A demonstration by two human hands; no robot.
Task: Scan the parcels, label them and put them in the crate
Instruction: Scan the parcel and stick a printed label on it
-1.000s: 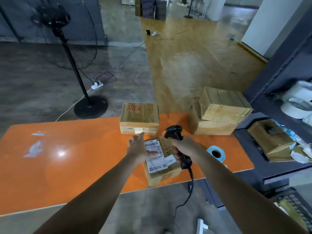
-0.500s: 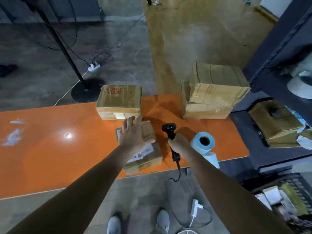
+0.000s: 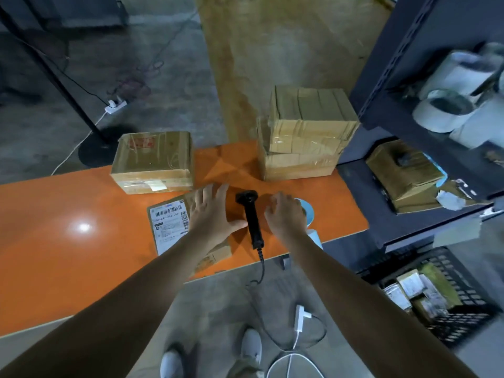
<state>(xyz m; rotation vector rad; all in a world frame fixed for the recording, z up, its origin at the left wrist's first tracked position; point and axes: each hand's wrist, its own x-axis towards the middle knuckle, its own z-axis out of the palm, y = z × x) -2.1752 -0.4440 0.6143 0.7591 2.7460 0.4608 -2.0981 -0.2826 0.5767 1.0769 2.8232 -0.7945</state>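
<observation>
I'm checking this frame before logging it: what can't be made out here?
Head view:
- Label roll: mostly hidden under the right hand; whether the hand touches it is unclear.
- Labelled parcel: right part covered by the left hand; small print too small to read.
- Crate: contents blurred, cannot be counted.
- Shelf rolls: blurred.

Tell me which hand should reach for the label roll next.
Right, likely. The right hand is empty and directly beside the blue label roll; the left hand is over the parcel, across the scanner.
</observation>
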